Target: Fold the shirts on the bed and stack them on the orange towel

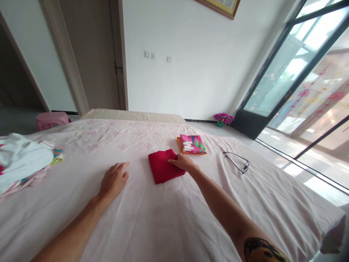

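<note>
A red folded cloth [163,168] lies in the middle of the bed. My right hand [183,162] grips its right edge, thumb on top, with the other fingers partly hidden behind the hand. Just beyond that hand rests a small stack of folded clothes [193,144], pink printed fabric on top and orange below. My left hand [113,180] is to the left of the red cloth, apart from it, holding nothing, its fingers stretched out and thumb apart.
A loose heap of white and coloured clothes [24,160] sits at the left. Black-framed glasses [240,162] lie on the bedsheet [152,225] at the right. Beyond the bed are a pink stool [51,118], purple flowers [223,118] and a glass door [272,80].
</note>
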`<control>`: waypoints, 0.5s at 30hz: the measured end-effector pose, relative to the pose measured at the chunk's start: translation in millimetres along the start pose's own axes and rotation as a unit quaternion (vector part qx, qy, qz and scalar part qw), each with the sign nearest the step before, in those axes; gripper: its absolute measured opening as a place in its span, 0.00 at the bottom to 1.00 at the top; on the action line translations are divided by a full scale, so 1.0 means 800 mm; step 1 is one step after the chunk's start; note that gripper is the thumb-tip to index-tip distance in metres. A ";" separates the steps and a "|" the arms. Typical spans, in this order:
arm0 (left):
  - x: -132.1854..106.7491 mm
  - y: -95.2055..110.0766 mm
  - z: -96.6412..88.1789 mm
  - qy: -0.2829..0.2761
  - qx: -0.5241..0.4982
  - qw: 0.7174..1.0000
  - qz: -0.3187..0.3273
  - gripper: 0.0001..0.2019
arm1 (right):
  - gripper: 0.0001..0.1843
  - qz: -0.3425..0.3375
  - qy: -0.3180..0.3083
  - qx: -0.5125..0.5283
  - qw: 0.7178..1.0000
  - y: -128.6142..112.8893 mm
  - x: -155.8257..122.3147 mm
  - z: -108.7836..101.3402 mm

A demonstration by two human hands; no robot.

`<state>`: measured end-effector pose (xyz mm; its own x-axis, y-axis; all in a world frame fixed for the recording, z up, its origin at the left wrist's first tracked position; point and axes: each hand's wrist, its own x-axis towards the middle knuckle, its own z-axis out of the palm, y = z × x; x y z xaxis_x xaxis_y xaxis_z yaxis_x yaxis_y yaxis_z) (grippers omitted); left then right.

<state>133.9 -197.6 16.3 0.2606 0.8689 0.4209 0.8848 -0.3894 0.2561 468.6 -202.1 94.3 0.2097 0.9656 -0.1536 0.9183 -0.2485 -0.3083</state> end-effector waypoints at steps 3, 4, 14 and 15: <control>0.001 -0.001 0.002 0.003 -0.006 1.000 0.012 0.19 | 0.34 -0.005 -0.013 0.006 1.000 0.001 0.002 -0.001; 0.001 -0.002 0.003 0.004 -0.009 1.000 0.016 0.19 | 0.33 -0.007 -0.020 0.010 1.000 0.003 0.004 0.000; 0.002 -0.004 0.009 0.008 -0.012 0.999 0.033 0.18 | 0.28 -0.010 -0.004 0.034 0.999 0.006 0.017 0.006; 0.002 -0.005 0.010 0.008 -0.011 0.999 0.034 0.19 | 0.27 -0.011 -0.010 0.052 0.999 0.007 0.018 0.006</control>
<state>134.1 -192.3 9.5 0.3139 0.8349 0.4521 0.8559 -0.4549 0.2458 475.1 -190.1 85.7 0.1833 0.9694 -0.1635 0.8822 -0.2356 -0.4077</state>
